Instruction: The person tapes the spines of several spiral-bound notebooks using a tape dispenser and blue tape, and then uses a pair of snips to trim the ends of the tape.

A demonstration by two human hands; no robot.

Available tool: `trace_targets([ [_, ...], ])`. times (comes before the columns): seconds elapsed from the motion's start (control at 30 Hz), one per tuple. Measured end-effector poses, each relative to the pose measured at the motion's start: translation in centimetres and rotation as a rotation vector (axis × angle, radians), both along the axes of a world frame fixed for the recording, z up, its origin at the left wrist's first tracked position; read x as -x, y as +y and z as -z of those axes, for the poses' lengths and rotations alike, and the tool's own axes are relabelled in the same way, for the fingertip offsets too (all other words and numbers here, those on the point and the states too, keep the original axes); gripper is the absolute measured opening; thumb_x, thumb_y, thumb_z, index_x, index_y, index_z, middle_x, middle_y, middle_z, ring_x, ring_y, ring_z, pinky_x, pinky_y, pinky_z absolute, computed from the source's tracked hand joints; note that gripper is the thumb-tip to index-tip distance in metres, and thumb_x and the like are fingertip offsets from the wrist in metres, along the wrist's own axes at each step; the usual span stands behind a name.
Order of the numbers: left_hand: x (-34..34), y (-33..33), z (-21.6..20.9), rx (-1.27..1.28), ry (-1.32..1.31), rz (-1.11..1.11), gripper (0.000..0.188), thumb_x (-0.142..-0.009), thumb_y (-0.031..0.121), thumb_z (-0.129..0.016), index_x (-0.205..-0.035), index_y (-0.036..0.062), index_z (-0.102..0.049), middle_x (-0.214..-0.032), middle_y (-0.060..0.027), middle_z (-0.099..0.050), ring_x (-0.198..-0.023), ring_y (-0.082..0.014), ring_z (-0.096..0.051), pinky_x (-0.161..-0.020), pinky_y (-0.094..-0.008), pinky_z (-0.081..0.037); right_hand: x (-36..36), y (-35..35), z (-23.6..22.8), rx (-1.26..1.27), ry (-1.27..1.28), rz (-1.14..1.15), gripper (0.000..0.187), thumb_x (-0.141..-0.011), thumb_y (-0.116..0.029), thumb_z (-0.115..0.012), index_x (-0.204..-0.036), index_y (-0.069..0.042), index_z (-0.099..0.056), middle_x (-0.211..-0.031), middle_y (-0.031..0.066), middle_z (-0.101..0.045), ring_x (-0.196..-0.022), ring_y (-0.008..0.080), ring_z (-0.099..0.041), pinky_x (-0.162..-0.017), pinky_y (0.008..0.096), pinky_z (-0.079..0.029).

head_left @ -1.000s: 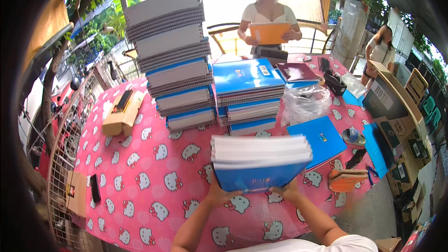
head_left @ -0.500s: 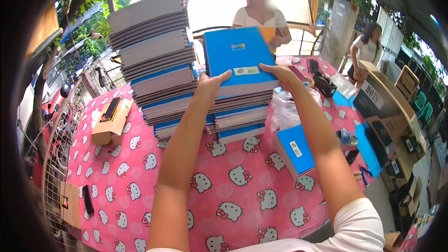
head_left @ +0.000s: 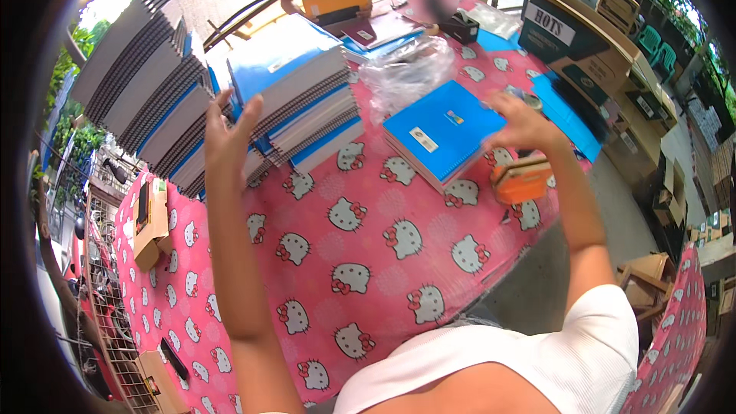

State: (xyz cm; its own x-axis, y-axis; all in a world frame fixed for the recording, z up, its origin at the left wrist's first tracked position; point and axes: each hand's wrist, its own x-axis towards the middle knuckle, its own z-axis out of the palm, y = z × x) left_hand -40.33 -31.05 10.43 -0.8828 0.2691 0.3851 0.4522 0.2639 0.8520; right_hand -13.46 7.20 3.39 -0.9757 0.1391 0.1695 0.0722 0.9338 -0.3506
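Note:
My left hand [head_left: 230, 134] is raised with thumb and fingers apart, in front of the gap between two stacks of spiral notebooks. The taller stack of notebooks [head_left: 142, 69] leans at the far left, with grey page edges and black coils outward. Right of it, the shorter notebook stack [head_left: 295, 92] has a glossy blue cover on top with a white label. My right hand [head_left: 529, 124] reaches to the right edge of a small pile of blue notebooks [head_left: 445, 134] lying on the table, fingers spread and curved. Whether its fingertips touch the cover is hard to tell.
Crumpled clear plastic [head_left: 410, 73] lies behind the small pile. An orange item [head_left: 525, 180] sits below my right wrist. Cardboard boxes [head_left: 583, 42] stand at the right. Across the pink patterned table [head_left: 353, 241], a person holds an orange-yellow notebook [head_left: 335, 4].
Both hands have let go of the blue notebook, now on top of the shorter stack. My right hand has moved to the small pile on the right, and the view has swung rightward and down.

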Motion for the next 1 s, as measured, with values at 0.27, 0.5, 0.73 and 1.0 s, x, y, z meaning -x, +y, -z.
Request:
trace_targets([
  [0.27, -17.5, 6.1, 9.4, 0.305, -0.037, 0.499, 0.054, -0.076, 0.025, -0.078, -0.123, 0.0089, -0.056, -0.149, -0.0235, -0.029, -0.138, -0.0331, -0.03, -0.109, -0.0408, -0.03, -9.2, 1.5, 9.4, -0.221, -0.28, 0.14, 0.048, -0.061, -0.022, -0.082, -0.101, -0.013, -0.058, -0.102, 0.0056, -0.06, -0.104, 0.0291, -0.055, -0.083, 0.049, -0.041],
  [0.5, -29.6, 13.6, 13.5, 0.657, 0.039, 0.566, 0.065, -0.073, 0.028, -0.078, -0.131, 0.0155, -0.049, -0.152, -0.0213, -0.022, -0.141, -0.0404, -0.02, -0.11, -0.0626, -0.015, -7.1, -0.8, 7.1, 0.009, -0.267, -0.31, 0.064, -0.059, -0.035, -0.084, -0.112, -0.01, -0.057, -0.11, 0.0073, -0.059, -0.106, 0.0279, -0.055, -0.088, 0.0454, -0.042],
  [0.73, -33.3, 23.4, 17.7, 0.985, 0.222, 0.213, 0.072, -0.074, 0.016, -0.071, -0.14, 0.0206, -0.041, -0.139, -0.0108, -0.043, -0.129, -0.0308, -0.04, -0.106, -0.0651, -0.018, 2.6, 5.4, 12.6, -0.31, 0.269, -0.439, 0.053, -0.064, -0.033, -0.079, -0.107, -0.009, -0.061, -0.111, 0.0087, -0.059, -0.105, 0.0271, -0.055, -0.086, 0.0374, -0.045],
  [1.0, -34.8, 25.5, 18.8, 0.815, 0.273, -0.026, 0.061, -0.066, 0.006, -0.068, -0.125, 0.0178, -0.057, -0.101, -0.0031, -0.062, -0.097, -0.0228, -0.056, -0.097, -0.0467, -0.033, 2.2, 5.8, 16.1, -0.407, 0.301, -0.531, 0.018, -0.073, -0.017, -0.062, -0.09, -0.01, -0.062, -0.092, 0.0053, -0.061, -0.09, 0.0222, -0.06, -0.074, 0.032, -0.049],
])
